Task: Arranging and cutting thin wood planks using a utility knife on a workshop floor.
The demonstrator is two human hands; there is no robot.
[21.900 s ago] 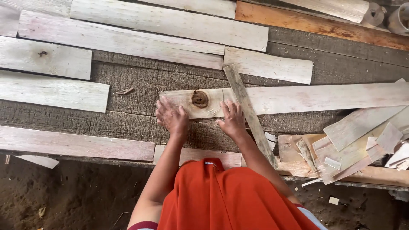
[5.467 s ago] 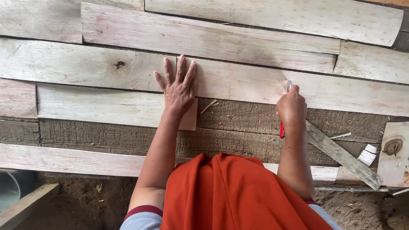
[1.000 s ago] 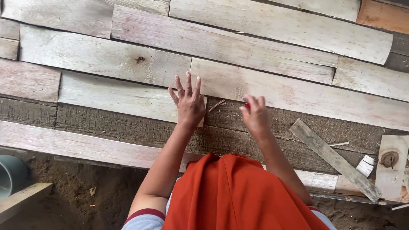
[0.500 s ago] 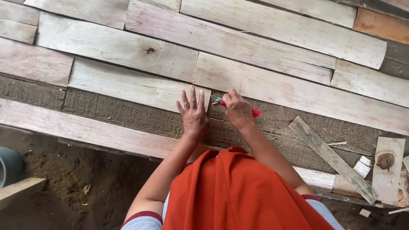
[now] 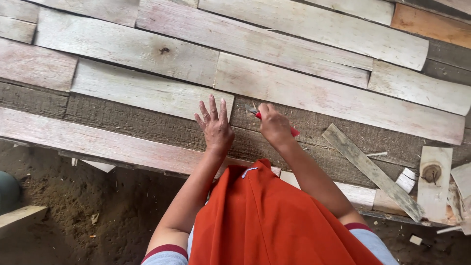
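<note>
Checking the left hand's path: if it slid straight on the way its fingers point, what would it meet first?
The left hand points up the frame, fingertips already at the end of a pale plank. It would likely ride further onto that plank, though height is hard to judge.

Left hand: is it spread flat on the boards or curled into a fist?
Spread flat. The left hand lies palm down with fingers fanned, fingertips on the end of a pale board, beside the right hand gripping a red-handled tool.

the left hand [image 5: 216,128] lies flat on the short pale wooden plank's [image 5: 147,91] right end. just right of it, the right hand [image 5: 274,125] grips a red-handled tool [image 5: 265,118]. a narrow grey wooden strip [image 5: 373,172] lies further right.
</note>
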